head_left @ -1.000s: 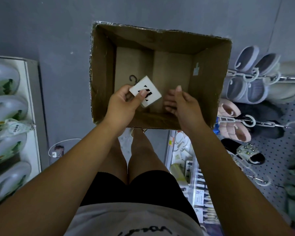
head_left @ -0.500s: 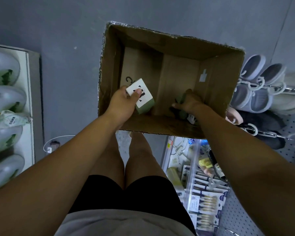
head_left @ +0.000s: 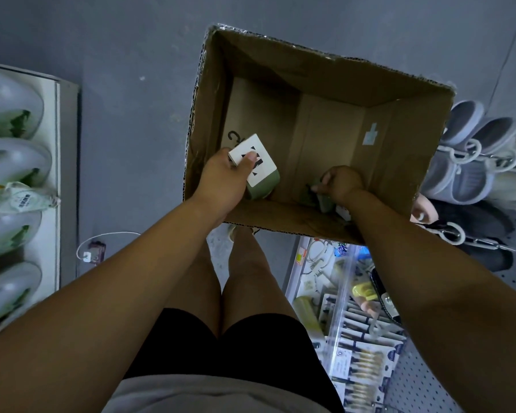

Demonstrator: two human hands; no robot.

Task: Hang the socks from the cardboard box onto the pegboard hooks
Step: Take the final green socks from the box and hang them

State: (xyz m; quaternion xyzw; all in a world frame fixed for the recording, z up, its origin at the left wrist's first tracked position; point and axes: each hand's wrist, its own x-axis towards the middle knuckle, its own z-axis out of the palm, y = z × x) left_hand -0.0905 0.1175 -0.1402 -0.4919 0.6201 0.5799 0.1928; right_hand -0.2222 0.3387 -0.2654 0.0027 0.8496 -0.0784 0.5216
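L hand [head_left: 221, 180] grips carded green sock pair [head_left: 258, 171] at cardboard box [head_left: 325, 70] near-left corner, thumb pressed on white card. R hand [head_left: 341, 183] pinches second green sock [head_left: 320, 198] low at box near wall, fingers curled round it.

bare arms [head_left: 108, 317], black shorts [head_left: 221, 344], light grey shirt hem [head_left: 215, 394], bare legs [head_left: 251, 269]
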